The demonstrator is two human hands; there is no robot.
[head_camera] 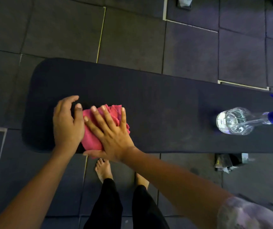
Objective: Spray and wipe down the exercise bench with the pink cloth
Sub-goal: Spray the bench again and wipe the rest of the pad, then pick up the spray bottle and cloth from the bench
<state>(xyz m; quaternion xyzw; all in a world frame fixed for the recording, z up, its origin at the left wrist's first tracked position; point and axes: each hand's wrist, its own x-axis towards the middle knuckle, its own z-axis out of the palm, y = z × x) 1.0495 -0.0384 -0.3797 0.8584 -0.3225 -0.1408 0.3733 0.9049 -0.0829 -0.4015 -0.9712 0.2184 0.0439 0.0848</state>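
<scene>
The black padded exercise bench point(149, 103) runs left to right across the view. A crumpled pink cloth point(91, 138) lies near its left end, close to the front edge. My right hand point(111, 133) lies flat on the cloth with fingers spread. My left hand point(67, 123) rests beside it, its thumb against the cloth's left edge. A clear spray bottle point(236, 121) with a blue and grey nozzle stands on the bench at the right, apart from both hands.
Dark rubber floor tiles point(132, 38) surround the bench. My bare feet point(103, 169) stand just in front of it. A dark bench foot point(228, 162) shows below the front edge at right. Pale objects point(184, 2) sit on the floor at the top.
</scene>
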